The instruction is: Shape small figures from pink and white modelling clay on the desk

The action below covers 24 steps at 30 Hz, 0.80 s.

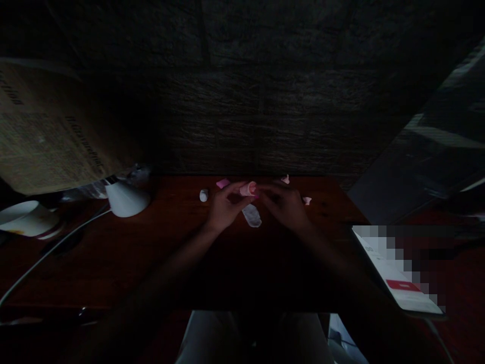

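My left hand grips a light pink rolled piece, perhaps modelling clay, between thumb and fingers. It is held a little above the wooden table. My right hand is closed, its fingertips pinching at the roll's right end, where a darker pink bit shows. Below the hands lies a flat whitish translucent piece. To the left are a small white lump and a pink scrap. Two pale pink scraps, one behind and one beside the right hand, lie on the table.
A white conical lamp-like object with a cable stands on the wooden table at left, near a white cup and a printed paper bag. A lit tablet or phone screen is at right. A brick-patterned wall rises behind.
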Motion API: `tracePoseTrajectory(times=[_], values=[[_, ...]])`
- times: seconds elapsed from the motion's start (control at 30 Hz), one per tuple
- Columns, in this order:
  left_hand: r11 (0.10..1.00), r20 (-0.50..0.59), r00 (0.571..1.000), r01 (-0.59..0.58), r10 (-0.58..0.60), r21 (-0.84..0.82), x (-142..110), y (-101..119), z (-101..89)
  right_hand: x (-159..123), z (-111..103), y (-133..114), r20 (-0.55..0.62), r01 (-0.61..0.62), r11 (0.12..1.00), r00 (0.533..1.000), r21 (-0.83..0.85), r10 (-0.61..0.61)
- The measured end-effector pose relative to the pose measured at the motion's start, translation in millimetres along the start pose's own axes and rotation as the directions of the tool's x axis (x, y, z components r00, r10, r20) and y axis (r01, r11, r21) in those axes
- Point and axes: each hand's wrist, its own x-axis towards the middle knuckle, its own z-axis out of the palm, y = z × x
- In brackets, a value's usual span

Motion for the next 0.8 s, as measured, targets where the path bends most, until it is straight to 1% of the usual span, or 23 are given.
tracePoseTrajectory(times=[0.2, 0.37, 0.5, 0.63, 0.8], values=[[1.000, -0.003, 1.000, -0.017, 0.017, 0.022, -0.2, -0.1, 0.9, 0.7, 0.0, -0.9, 0.005, 0.019, 1.000, 1.000, 0.004, -0.019], [0.998, 0.009, 0.999, -0.042, 0.042, 0.038, -0.9, -2.0, 0.1, 0.3, -0.4, 0.0, 0.031, -0.009, 1.000, 0.999, 0.000, 0.009], [0.999, 0.015, 0.999, -0.036, 0.035, 0.029, -0.9, -1.9, 0.0, -0.3, -0.1, -0.7, 0.054, -0.019, 1.000, 0.998, -0.010, 0.019], [0.999, 0.002, 0.999, -0.034, 0.034, 0.024, -0.8, -1.8, 0.4, -0.2, 0.7, -1.3, 0.055, -0.006, 1.000, 0.998, -0.030, 0.007], [0.998, 0.012, 0.999, -0.046, 0.046, 0.040, -1.1, -1.0, 0.0, 0.4, 0.1, -1.1, 0.047, 0.006, 1.000, 0.999, -0.014, -0.005]])
